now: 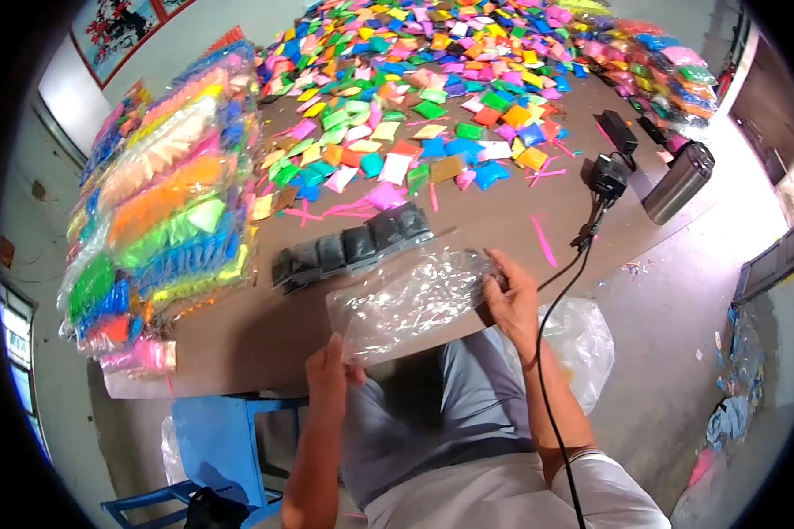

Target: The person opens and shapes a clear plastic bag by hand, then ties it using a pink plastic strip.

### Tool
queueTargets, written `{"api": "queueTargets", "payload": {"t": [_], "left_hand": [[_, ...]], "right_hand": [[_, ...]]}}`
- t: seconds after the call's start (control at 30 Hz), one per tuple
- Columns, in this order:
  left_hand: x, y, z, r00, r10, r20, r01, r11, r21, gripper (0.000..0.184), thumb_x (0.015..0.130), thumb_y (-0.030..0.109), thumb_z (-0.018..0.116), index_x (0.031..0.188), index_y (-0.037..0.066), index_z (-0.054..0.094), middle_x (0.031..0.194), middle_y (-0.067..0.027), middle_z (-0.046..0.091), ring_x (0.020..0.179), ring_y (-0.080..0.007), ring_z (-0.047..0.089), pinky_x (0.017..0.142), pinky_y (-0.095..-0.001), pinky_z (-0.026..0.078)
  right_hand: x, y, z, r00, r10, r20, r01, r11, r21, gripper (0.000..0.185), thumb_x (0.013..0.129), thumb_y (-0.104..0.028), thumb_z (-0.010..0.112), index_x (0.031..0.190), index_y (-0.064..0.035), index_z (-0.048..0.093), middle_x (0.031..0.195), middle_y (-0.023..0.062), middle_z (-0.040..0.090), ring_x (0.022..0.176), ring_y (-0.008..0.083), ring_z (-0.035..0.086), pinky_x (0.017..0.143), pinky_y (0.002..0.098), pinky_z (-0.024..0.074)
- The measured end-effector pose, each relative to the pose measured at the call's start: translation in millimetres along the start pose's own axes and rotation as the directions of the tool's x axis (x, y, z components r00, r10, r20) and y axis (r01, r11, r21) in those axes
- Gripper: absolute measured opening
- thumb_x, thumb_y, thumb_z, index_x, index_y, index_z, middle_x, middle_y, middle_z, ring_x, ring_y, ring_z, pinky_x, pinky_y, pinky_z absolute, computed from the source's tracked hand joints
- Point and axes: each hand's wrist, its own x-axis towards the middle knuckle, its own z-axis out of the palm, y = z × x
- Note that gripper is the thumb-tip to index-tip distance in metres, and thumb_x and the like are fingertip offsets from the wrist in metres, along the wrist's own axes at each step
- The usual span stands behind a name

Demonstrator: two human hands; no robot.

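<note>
A clear plastic bag (415,295) is stretched between my two hands over the table's front edge. My left hand (329,370) pinches its lower left corner. At the bag's right end, my right hand (510,295) grips the edge with thumb and fingers. No coloured contents show inside the bag. Just beyond it lies a row of black packets (353,245), side by side on the brown table (273,331).
A heap of small colourful packets (432,70) covers the table's far side. Filled clear bags of packets (163,203) are stacked at left, more (662,66) at far right. A metal flask (679,183), black plug (609,176) and cable (547,379) are at right. A blue chair (216,441) stands below left.
</note>
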Motion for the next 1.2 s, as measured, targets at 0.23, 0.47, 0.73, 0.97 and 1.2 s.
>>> {"api": "queueTargets", "payload": {"t": [0.23,0.47,0.73,0.97,1.2], "left_hand": [[0,7,-16,0.995,-0.026,-0.094,0.020,0.997,-0.069,0.045,0.098,0.042,0.045,0.075,0.005,0.054,0.067,-0.0060,0.057,0.046,-0.0124,0.053,0.039,-0.0250,0.043],[-4,17,-5,0.995,-0.081,-0.066,0.078,0.995,-0.057,0.047,0.096,0.048,0.048,0.083,0.004,0.057,0.072,-0.0051,0.059,0.049,-0.0111,0.056,0.042,-0.0234,0.045],[-6,19,10,0.999,0.039,-0.021,-0.034,0.977,0.209,0.038,0.092,0.041,0.058,0.083,0.003,0.059,0.064,-0.0004,0.052,0.049,-0.0074,0.051,0.042,-0.0225,0.043],[-5,18,17,0.994,-0.002,-0.112,0.020,0.986,0.164,0.040,0.090,0.041,0.061,0.079,0.003,0.060,0.059,-0.0004,0.052,0.046,-0.0079,0.049,0.040,-0.0229,0.039],[-4,12,10,0.994,0.004,-0.114,0.009,0.993,0.115,0.041,0.089,0.042,0.062,0.078,0.002,0.059,0.060,-0.0026,0.054,0.044,-0.0094,0.048,0.040,-0.0227,0.040]], "right_hand": [[1,-24,-6,0.999,-0.021,0.044,0.027,0.986,-0.162,0.038,0.079,0.001,0.057,0.117,0.0006,0.059,0.090,0.0122,0.060,0.080,0.0191,0.056,0.074,0.0282,0.0450],[1,-35,-8,0.995,-0.082,0.057,0.091,0.977,-0.192,0.038,0.076,0.001,0.059,0.115,0.0001,0.061,0.087,0.0126,0.060,0.079,0.0218,0.056,0.073,0.0292,0.0449],[1,-27,-5,0.993,-0.114,0.002,0.111,0.965,-0.235,0.046,0.079,-0.003,0.064,0.123,0.0005,0.054,0.111,0.0167,0.057,0.100,0.0290,0.057,0.088,0.0332,0.0448],[-34,-49,-16,0.963,-0.268,-0.032,0.224,0.861,-0.456,0.058,0.084,-0.010,0.061,0.135,0.0063,0.037,0.131,0.0294,0.043,0.121,0.0445,0.042,0.103,0.0458,0.0345],[-124,-11,-88,0.952,-0.302,-0.041,0.247,0.843,-0.478,0.008,0.083,-0.002,0.060,0.090,-0.0013,0.061,0.081,0.0137,0.057,0.072,0.0313,0.054,0.065,0.0394,0.0435]]}}
